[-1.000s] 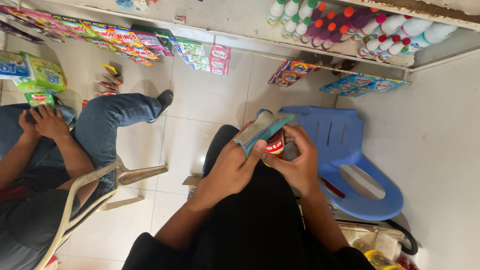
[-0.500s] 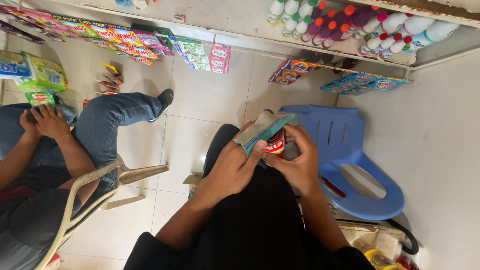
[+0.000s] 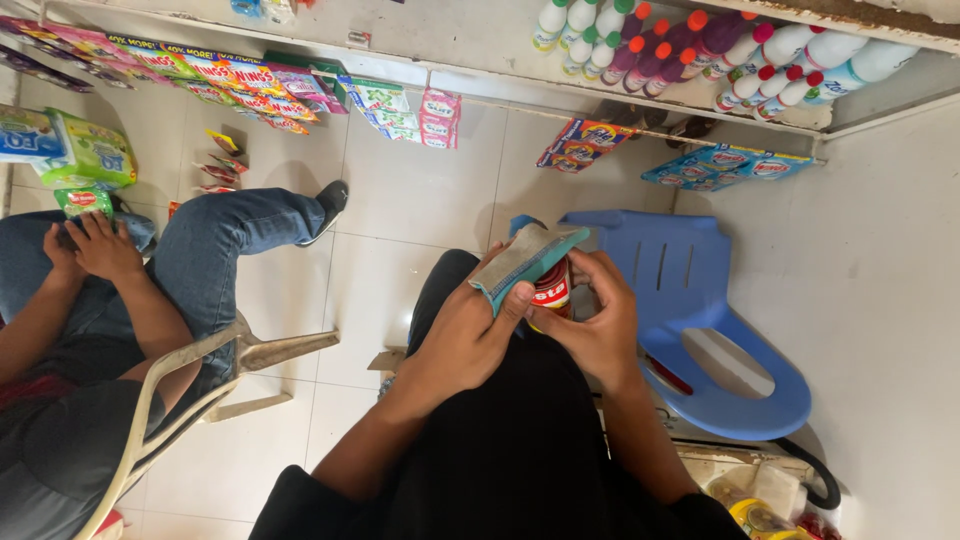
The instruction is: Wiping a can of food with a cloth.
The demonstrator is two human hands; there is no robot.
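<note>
White floor tiles [image 3: 420, 200] run between shelves stocked with goods: one row of white bottles [image 3: 700, 45] with red, green and orange caps, too closely packed to count, and one band of colourful packets [image 3: 210, 75] along a lower shelf edge. One blue plastic chair [image 3: 700, 330] stands empty just beside the person's right arm.

Over the dark-clothed lap, the left hand [image 3: 465, 335] pinches one folded teal cloth [image 3: 525, 262] between thumb and fingers, its grip clamped on the cloth, which lies against the top of one small can with a red label [image 3: 552, 290]. The right hand [image 3: 595, 320] wraps around that can from the far side, fingers closed on it, so can and cloth sit between the two hands, touching each other.

To the left a second person in blue jeans [image 3: 220, 250] sits on one pale metal-framed chair [image 3: 200, 390], both hands [image 3: 90, 245] resting together on the lap, well apart from the can.
</note>
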